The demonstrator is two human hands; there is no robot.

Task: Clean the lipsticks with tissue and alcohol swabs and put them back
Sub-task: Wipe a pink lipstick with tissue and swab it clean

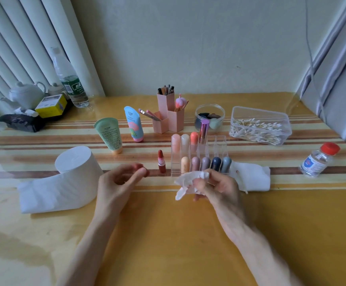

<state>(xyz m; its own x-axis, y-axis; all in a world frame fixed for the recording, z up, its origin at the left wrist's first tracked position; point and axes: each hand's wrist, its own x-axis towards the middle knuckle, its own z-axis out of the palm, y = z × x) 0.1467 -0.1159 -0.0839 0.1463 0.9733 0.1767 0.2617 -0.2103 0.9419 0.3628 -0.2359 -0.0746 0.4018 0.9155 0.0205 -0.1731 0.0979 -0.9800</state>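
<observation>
An uncapped red lipstick stands upright on the table, just left of a clear organizer holding several capped lipsticks in two rows. My left hand is curled left of it, its fingertips pinching a small blurred reddish piece that looks like the lipstick cap. My right hand grips a crumpled white tissue right in front of the organizer. Both hands hover just above the table, a short way apart.
A tissue roll with a loose tail lies at the left. A folded tissue sits right of the organizer, and a red-capped alcohol bottle further right. Behind are a cotton swab box, a sponge jar, pink brush holders and two tubes.
</observation>
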